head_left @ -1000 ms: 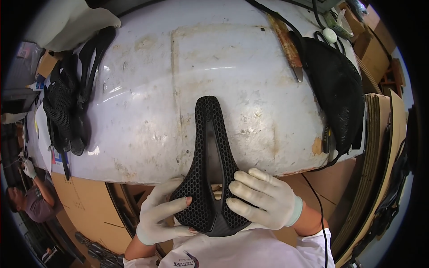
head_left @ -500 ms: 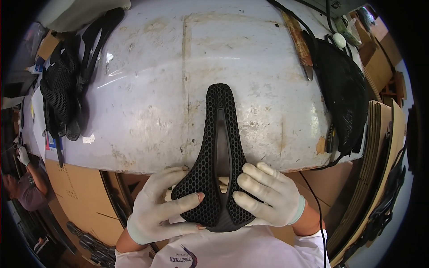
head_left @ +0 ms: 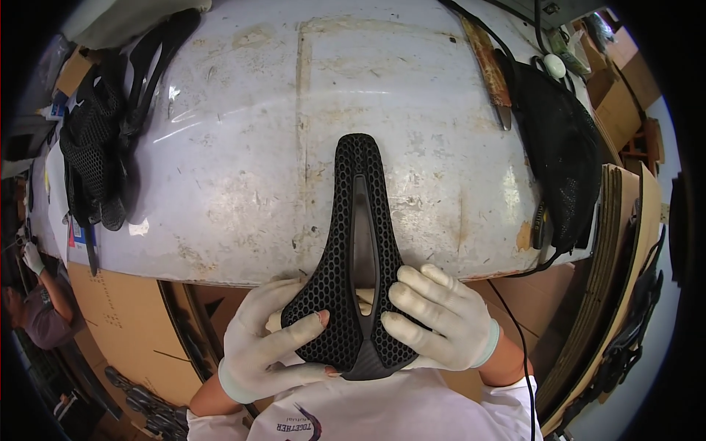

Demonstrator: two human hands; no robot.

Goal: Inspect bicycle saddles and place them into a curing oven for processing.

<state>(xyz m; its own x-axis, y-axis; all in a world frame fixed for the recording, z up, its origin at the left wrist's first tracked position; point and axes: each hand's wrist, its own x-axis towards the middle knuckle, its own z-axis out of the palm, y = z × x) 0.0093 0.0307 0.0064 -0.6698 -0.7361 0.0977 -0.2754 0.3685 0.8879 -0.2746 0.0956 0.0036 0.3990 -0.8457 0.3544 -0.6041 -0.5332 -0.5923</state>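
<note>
A black bicycle saddle (head_left: 340,275) with a honeycomb surface and a long central slot points its narrow nose away from me, over the table. Its wide rear end is close to my chest. My left hand (head_left: 271,342), in a white glove with bare fingertips showing, grips the saddle's left rear wing, some fingers on top and others beneath it. On the right wing lie the fingers of my gloved right hand (head_left: 441,316), its thumb hidden below. Through the slot, part of a gloved finger shows under the saddle.
More black saddles (head_left: 95,154) are piled at the table's left. A worn flat blade (head_left: 487,62) and a black mesh bag (head_left: 559,154) lie at the right of the white, stained table (head_left: 228,162). Cardboard (head_left: 118,323) stands below its front edge. Another person (head_left: 48,309) is at far left.
My hands keep the same hold on the saddle. The whole view has shifted slightly, so the table and its things sit a little further left.
</note>
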